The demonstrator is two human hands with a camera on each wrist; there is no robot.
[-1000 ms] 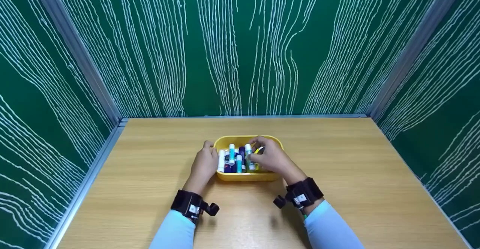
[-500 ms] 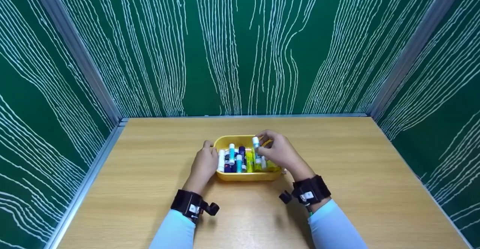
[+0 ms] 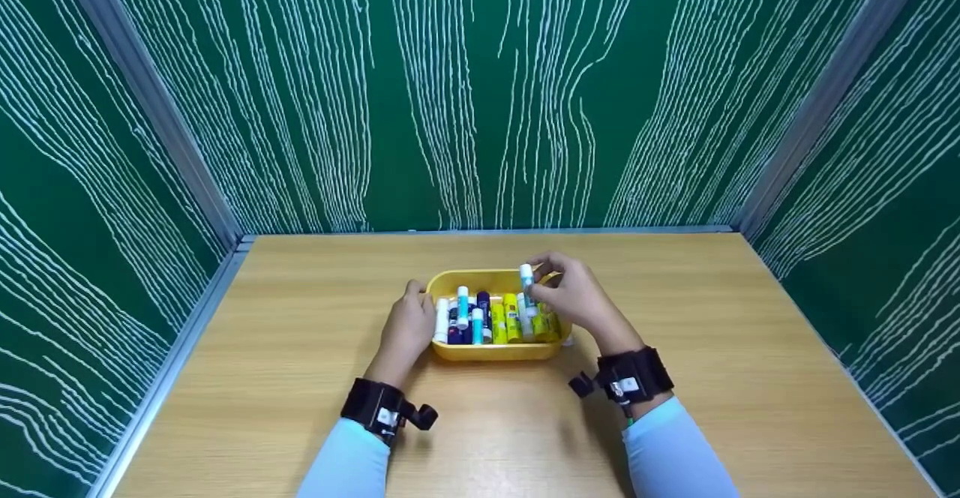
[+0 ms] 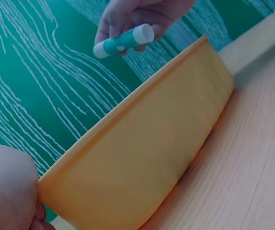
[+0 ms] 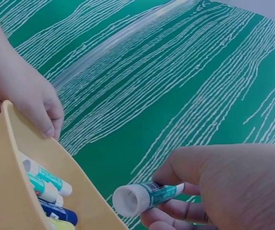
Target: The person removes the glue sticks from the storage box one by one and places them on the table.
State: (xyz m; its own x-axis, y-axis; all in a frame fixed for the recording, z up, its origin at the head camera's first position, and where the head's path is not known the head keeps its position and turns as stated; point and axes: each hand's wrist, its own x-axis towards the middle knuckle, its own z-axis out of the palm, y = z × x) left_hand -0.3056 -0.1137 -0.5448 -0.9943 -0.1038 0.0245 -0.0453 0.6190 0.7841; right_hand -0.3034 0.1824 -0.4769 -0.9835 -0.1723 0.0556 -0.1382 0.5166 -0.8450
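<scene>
A yellow plastic basket [image 3: 495, 353] sits on the table with several glue sticks in it. My left hand [image 3: 405, 325] grips its left end, thumb over the rim in the right wrist view. Above the basket's right part, my right hand [image 3: 581, 295] pinches a white and teal glue stick [image 5: 147, 196] between thumb and fingers. That stick is tilted and apart from the basket wall in the left wrist view. Inside, white and teal sticks [image 3: 463, 307] and dark blue ones [image 3: 484, 310] lie to the left. Yellow glue sticks [image 3: 512, 319] lie to the right, partly below my right hand.
The wooden table [image 3: 315, 295] spreads around the basket. Green panels [image 3: 525, 108] with white wavy lines stand behind it and at both sides, joined by grey metal posts [image 3: 817, 100].
My right hand has lifted the white and teal glue stick and moved to the right with it, uncovering yellow sticks. My left hand has stayed on the basket.
</scene>
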